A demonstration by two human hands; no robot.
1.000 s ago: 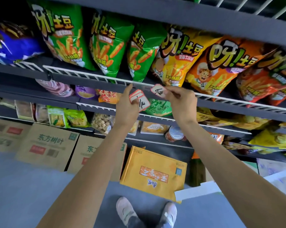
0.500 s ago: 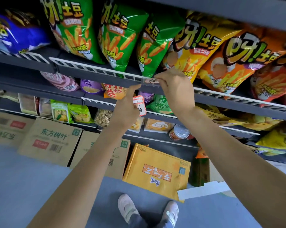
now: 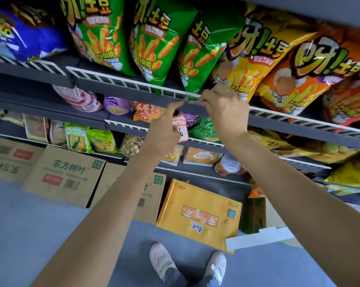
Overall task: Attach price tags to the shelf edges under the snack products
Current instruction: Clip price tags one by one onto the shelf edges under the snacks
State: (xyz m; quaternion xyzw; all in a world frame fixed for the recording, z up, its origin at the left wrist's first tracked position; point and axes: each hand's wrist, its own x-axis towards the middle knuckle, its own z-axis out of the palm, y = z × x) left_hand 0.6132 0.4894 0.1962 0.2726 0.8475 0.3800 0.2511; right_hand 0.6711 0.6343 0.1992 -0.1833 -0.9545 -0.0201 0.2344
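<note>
Price tags (image 3: 180,129), a small stack of white cards with red borders, are sitting in my left hand (image 3: 164,129) at the centre of the frame, pinched between the curled fingers and palm while the thumb is stretching up and touching the dark shelf edge (image 3: 133,95). Handwriting is showing on the front card, but it is too small for me to read. My right hand (image 3: 224,112) is just right of it, fingertips (image 3: 205,98) bunched tight and pressing at the shelf edge beside the white wire rail (image 3: 123,82); a pale sliver is peeking out at the fingertips, and I cannot tell whether it is a tag or part of the rail.

Above the rail, in the upper half of the frame, 3 green snack bags (image 3: 154,40) are leaning forward, with a yellow bag (image 3: 249,59) and orange bags (image 3: 299,69) to their right and a blue bag (image 3: 30,36) at the upper left. My right hand is working under the seam between the rightmost green bag and the yellow one.

Lower shelves in the middle of the frame are holding smaller packets. Along the floor at lower left, brown cardboard boxes (image 3: 65,175) are standing against the shelving, with a yellow carton (image 3: 199,216) lying beside them. My shoes (image 3: 164,259) are showing at the bottom centre on grey floor (image 3: 30,235).
</note>
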